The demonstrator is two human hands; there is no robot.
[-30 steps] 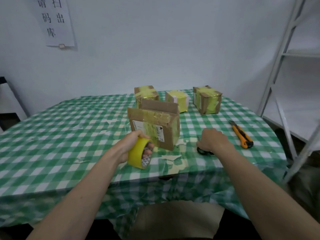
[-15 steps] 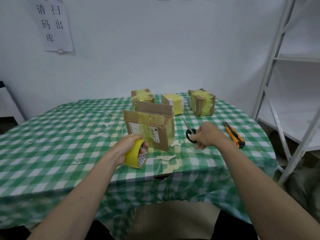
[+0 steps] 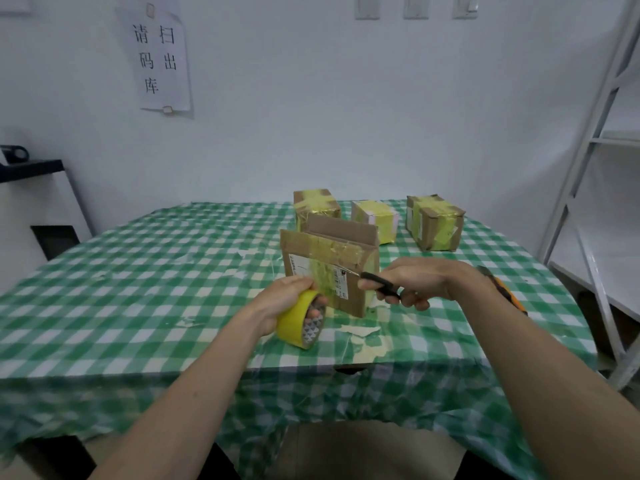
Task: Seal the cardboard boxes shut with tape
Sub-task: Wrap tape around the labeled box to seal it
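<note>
A cardboard box (image 3: 325, 261) with one flap up stands in the middle of the checked table (image 3: 138, 271), yellow tape across its front. My left hand (image 3: 282, 299) grips a yellow tape roll (image 3: 299, 322) just in front of the box, and a strip of tape runs from the roll up to the box face. My right hand (image 3: 419, 280) holds black-handled scissors (image 3: 375, 284), their blades pointing left at the tape strip. Three taped boxes stand behind: one (image 3: 315, 206), a second (image 3: 375, 220) and a third (image 3: 434, 221).
An orange utility knife (image 3: 509, 294) lies on the table behind my right wrist. Tape scraps (image 3: 360, 336) litter the cloth near the front edge. A white metal shelf (image 3: 595, 174) stands at the right, and a paper sign (image 3: 157, 57) hangs on the wall.
My right hand lifted the scissors off the table and brought them left, blades now at the tape strip by the box. My left hand kept hold of the roll.
</note>
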